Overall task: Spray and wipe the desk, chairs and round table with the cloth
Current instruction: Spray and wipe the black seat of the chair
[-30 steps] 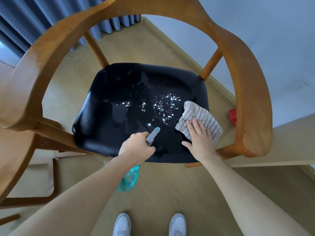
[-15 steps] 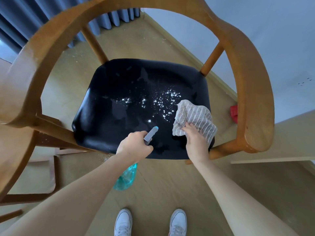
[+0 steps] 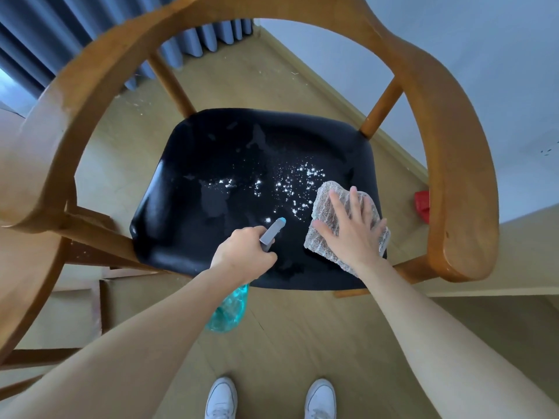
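- Step in hand, by the look of it: wiping the chair seat [image 3: 230, 152] – spray droplets [image 3: 290, 182] sit on the black seat, cloth [image 3: 325, 207] already down on it.
- Right hand [image 3: 352, 226] lies flat on the cloth, fingers [image 3: 338, 204] spread apart & straight, pressing the cloth to the seat's near-right corner; not gripping it. Cloth edges stick out past the fingertips & beside the thumb.
- Left hand [image 3: 242, 255] is closed round the neck of the spray bottle [image 3: 230, 309]; fingers curled tight on it. Grey nozzle w/ blue tip [image 3: 273, 231] pokes out ahead of the knuckles, aimed at the seat; teal bottle body hangs below the wrist.
- Droplets lie just beyond the right fingertips & to their left, ahead of the nozzle tip. Seat patch by the left hand looks wet/smeared.
- Next move prob. calls for: sliding the flat hand + cloth leftward & away over the droplets, keeping pressure even, bottle held clear of the path. Whether more spray is needed – can't tell.
- Armrest/back hoop [image 3: 453, 146] curves round beyond both hands; likely not wiped yet, can't be sure.
- Count: 1 chair being worked, 1 cloth, 1 spray bottle, 2 hands, 2 white shoes [image 3: 220, 397] below the wrists, 1 red item [image 3: 422, 204] on the floor right of the right hand (unclear what).
- Desk & round table: none clearly identifiable here.
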Demonstrator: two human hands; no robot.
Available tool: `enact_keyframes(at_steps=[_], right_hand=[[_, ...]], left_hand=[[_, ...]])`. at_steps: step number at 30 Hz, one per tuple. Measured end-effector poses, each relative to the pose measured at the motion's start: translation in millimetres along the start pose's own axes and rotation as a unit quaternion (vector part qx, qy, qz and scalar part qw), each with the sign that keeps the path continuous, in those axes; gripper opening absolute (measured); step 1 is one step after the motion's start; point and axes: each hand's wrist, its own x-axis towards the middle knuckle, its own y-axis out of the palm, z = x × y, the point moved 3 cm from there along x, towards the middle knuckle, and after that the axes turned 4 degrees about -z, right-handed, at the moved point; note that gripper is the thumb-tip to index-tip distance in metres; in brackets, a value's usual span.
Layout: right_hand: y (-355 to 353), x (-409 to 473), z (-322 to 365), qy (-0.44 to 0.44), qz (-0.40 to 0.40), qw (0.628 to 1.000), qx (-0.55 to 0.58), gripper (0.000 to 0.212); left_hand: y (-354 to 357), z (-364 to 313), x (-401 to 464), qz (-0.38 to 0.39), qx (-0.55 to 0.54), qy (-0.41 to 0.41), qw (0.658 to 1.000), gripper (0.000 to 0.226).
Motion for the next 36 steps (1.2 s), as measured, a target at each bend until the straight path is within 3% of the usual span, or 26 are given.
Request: enact_keyframes(at_steps=[3, 7, 12, 19, 27, 29, 36], right_hand=[[13, 8, 0, 0.018, 0.023, 1.000, -0.007, 0.085], [27, 12, 2, 0.038, -0.018, 0.999, -0.025, 0.086], [37, -2, 18, 0.020, -0.134, 0.991, 0.002, 0.062], [43, -15, 36, 0.026, -0.139, 0.988, 0.070, 0.046], [81, -54, 135, -0.052, -0.123, 0.985, 0.112, 0.046], [86, -59, 162, -0.055, -0.132, 0.983, 0.113, 0.052], [101, -52, 224, -0.051, -0.119, 0.982, 0.141, 0.043]], left_hand=[[3, 1, 2, -0.003, -0.033, -0.017, 0.999, 0.015], [7, 6, 1, -0.010, -0.075, -0.033, 0.997, 0.017], [0, 20, 4, -0.018, -0.097, -0.032, 0.995, 0.016], [-17, 48, 0, -0.016, -0.101, -0.028, 0.994, 0.016], [-42, 90, -6, -0.038, -0.157, -0.058, 0.985, 0.017], [-49, 108, -10, -0.049, -0.152, -0.065, 0.985, 0.015], [-75, 175, -24, -0.089, -0.146, -0.092, 0.981, 0.014]])
